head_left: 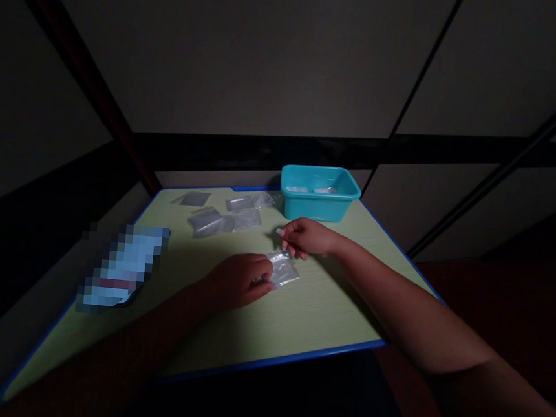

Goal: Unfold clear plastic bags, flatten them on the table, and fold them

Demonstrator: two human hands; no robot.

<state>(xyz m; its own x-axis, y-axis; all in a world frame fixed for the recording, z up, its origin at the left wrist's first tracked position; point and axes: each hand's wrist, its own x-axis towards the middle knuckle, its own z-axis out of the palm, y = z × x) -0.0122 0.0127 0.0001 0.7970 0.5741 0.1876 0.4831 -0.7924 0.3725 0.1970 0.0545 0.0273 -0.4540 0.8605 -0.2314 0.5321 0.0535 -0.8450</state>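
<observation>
A small clear plastic bag (284,271) lies low over the table near its middle. Its left edge is pinched between the thumb and fingers of my left hand (243,282). Just above the bag's far edge is my right hand (307,237), its fingers curled together in a pinch. Something small and pale shows at those fingertips, too small to name. Further back lie several flat plastic bags, among them a greyish one (206,222), a clear one (246,219) and a crumpled one (249,202).
A turquoise plastic basket (318,207) stands at the back right, with pale clear packets inside. A blurred-out light blue object (130,264) lies at the left edge. The pale table (228,334) has a blue rim; panelled walls rise behind it.
</observation>
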